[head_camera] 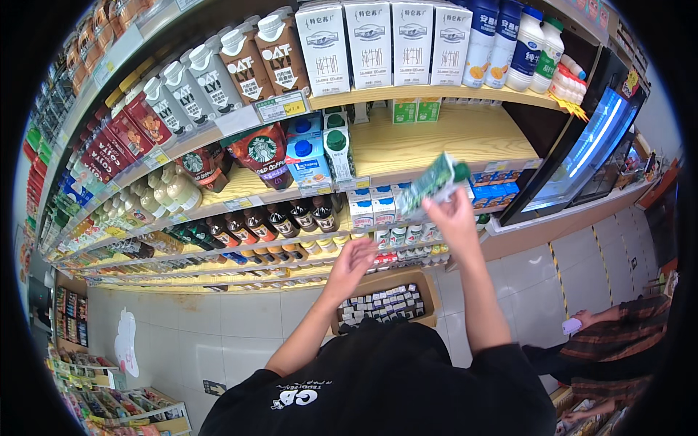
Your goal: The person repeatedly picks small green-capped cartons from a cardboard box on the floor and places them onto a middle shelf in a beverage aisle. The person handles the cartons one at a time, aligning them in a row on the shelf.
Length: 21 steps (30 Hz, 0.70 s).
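Note:
My right hand (451, 214) grips a green-and-white milk carton (431, 188) with a green screw cap, tilted in front of the second shelf's edge. Lower and to the left, my left hand (351, 268) holds nothing, its fingers spread before the lower shelves. A similar green-capped carton (338, 152) stands upright on the wooden shelf (436, 136), beside a blue-capped milk carton (308, 163). Two small green-and-white cartons (416, 110) sit at the back of that shelf.
A cardboard box (431, 291) of small cartons stands on the floor below my hands. White milk boxes (371, 46) line the top shelf. A glass-door cooler (578, 152) is at the right. Another person in plaid (616, 338) stands at lower right, holding a small pale object.

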{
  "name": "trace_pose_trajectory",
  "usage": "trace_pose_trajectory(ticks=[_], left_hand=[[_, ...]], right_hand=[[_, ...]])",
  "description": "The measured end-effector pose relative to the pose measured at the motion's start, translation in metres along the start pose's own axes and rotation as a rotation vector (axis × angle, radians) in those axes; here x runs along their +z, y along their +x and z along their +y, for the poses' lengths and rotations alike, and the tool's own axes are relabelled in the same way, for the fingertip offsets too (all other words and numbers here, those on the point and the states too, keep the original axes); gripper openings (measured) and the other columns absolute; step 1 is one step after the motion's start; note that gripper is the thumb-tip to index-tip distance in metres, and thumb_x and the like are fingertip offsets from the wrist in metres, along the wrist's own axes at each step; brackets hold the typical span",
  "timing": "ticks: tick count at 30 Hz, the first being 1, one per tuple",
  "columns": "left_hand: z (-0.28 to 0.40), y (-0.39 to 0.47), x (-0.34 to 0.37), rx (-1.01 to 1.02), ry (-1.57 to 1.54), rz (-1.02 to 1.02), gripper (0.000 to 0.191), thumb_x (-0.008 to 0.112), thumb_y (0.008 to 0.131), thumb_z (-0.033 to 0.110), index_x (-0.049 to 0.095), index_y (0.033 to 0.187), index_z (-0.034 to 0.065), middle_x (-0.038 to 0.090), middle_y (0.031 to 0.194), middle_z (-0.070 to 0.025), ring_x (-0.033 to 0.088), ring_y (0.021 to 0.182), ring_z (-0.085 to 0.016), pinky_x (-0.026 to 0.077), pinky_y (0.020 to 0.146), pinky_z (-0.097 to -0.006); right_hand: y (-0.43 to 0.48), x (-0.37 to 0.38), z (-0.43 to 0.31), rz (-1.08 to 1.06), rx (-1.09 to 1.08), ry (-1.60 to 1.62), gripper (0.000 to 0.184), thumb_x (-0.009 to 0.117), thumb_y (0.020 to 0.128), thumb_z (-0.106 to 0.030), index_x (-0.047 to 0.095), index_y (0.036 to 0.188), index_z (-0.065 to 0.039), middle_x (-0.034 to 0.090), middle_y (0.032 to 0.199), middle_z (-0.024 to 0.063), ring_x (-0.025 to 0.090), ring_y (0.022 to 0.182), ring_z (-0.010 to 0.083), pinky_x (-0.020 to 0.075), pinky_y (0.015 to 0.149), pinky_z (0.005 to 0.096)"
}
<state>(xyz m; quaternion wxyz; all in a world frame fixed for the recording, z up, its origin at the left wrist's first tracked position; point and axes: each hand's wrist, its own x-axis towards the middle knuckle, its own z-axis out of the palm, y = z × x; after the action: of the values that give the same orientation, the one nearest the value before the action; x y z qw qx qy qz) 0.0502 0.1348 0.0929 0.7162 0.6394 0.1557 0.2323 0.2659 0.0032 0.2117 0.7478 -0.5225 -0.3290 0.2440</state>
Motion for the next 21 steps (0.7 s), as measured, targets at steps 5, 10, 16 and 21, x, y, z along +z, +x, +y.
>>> trace_pose_trajectory(ticks=[5, 10, 16, 21], left_hand=[[-0.138, -0.082, -0.08, -0.294, 0.095, 0.228, 0.031, 0.063, 0.104, 0.02, 0.058, 0.128, 0.0003, 0.067, 0.125, -0.012, 0.066, 0.114, -0.021, 0.051, 0.103, -0.0348], [-0.222, -0.172, -0.134, -0.54, 0.041, 0.531, 0.029, 0.065, 0.102, 0.021, 0.06, 0.124, 0.0028, 0.069, 0.115, -0.0108, 0.068, 0.103, -0.02, 0.056, 0.089, -0.0339], [-0.248, -0.216, -0.151, -0.59, -0.041, 0.679, 0.028, 0.068, 0.098, 0.016, 0.06, 0.12, 0.002, 0.07, 0.105, -0.0089, 0.069, 0.091, -0.016, 0.057, 0.079, -0.0294], [-0.256, -0.223, -0.152, -0.582, -0.056, 0.695, 0.029, 0.066, 0.099, 0.016, 0.058, 0.123, 0.0011, 0.07, 0.107, -0.01, 0.069, 0.092, -0.017, 0.057, 0.081, -0.0305]], right_hand=[[0.082, 0.011, -0.012, -0.021, -0.124, -0.166, 0.054, 0.079, 0.09, -0.012, 0.051, 0.134, 0.002, 0.065, 0.124, 0.0184, 0.072, 0.109, 0.0245, 0.0608, 0.091, 0.0358], [0.152, 0.019, 0.022, 0.109, -0.287, -0.813, 0.059, 0.085, 0.081, -0.026, 0.058, 0.124, 0.004, 0.067, 0.119, 0.0213, 0.07, 0.106, 0.0347, 0.0565, 0.093, 0.0391], [0.2, 0.043, 0.048, 0.177, -0.339, -1.029, 0.067, 0.081, 0.079, -0.03, 0.053, 0.13, 0.003, 0.057, 0.126, 0.0303, 0.06, 0.114, 0.0475, 0.0522, 0.096, 0.0508], [0.222, 0.061, 0.063, 0.222, -0.276, -1.055, 0.067, 0.081, 0.08, -0.026, 0.049, 0.132, 0.003, 0.055, 0.129, 0.0309, 0.06, 0.116, 0.0485, 0.0521, 0.097, 0.0526]])
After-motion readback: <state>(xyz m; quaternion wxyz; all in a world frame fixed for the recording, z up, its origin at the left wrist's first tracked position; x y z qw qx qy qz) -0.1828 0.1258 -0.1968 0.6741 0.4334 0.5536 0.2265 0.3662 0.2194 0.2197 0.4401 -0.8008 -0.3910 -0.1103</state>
